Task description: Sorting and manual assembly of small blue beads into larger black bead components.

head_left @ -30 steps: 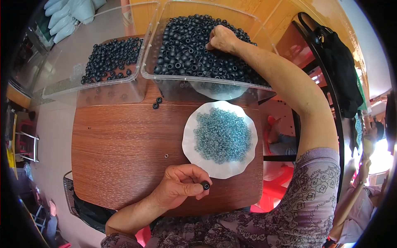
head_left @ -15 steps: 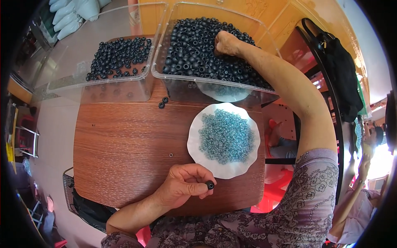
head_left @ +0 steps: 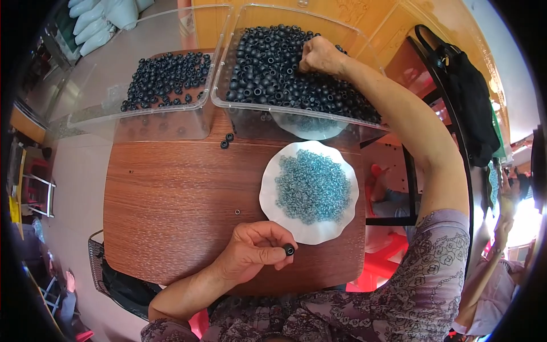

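Note:
My left hand [head_left: 250, 253] is near the table's front edge, pinching a small black hollow piece [head_left: 290, 249] between thumb and fingertips, its round opening facing up. My right hand [head_left: 322, 55] reaches into the right-hand clear plastic bin [head_left: 296, 112], among a heap of dark hollow pieces [head_left: 268, 74]. Its fingers are drawn together and their tips are partly hidden, so what they hold does not show. Between the bin and my left hand lies a white scalloped plate [head_left: 313, 232] heaped with small clear bluish rings [head_left: 313, 185].
A second clear bin [head_left: 154, 112] with fewer dark pieces [head_left: 168, 74] stands at the left. Two dark pieces [head_left: 225, 141] and a tiny ring [head_left: 237, 212] lie loose on the wooden table [head_left: 171, 194]. A black bag [head_left: 470, 102] hangs at the right, near another person [head_left: 496, 290].
My right hand has shifted slightly right in the bin, with more of its curled fingers now showing. My left hand keeps hold of the black hollow piece, nearly in place.

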### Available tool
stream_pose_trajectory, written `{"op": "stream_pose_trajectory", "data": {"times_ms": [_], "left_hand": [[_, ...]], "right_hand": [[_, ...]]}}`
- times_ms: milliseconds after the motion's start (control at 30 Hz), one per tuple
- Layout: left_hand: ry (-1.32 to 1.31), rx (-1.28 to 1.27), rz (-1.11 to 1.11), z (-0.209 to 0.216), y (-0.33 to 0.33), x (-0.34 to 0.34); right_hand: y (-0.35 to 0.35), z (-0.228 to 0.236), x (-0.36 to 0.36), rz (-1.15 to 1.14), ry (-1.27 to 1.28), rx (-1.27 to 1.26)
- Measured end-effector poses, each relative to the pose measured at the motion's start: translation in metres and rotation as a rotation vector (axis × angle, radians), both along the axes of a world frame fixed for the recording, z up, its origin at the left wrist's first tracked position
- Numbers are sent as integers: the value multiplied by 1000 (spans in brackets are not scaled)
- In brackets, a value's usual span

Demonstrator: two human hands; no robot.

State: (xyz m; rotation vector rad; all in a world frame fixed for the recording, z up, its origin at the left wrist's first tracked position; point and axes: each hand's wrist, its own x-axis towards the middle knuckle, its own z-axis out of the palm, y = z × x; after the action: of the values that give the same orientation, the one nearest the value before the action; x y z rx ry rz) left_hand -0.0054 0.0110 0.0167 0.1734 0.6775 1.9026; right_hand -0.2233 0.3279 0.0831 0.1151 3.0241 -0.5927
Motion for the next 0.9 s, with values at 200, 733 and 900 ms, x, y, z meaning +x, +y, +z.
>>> {"op": "stream_pose_trajectory", "data": {"times_ms": [200, 733, 900], "left_hand": [[56, 46, 49, 1, -3, 5], [101, 135, 173, 23, -5, 21], [66, 125, 180, 20, -6, 37]], "right_hand": [[-27, 54, 89, 90, 156, -587], [-140, 16, 299, 0, 251, -1140], [-148, -4, 314, 50, 389, -1159]]}}
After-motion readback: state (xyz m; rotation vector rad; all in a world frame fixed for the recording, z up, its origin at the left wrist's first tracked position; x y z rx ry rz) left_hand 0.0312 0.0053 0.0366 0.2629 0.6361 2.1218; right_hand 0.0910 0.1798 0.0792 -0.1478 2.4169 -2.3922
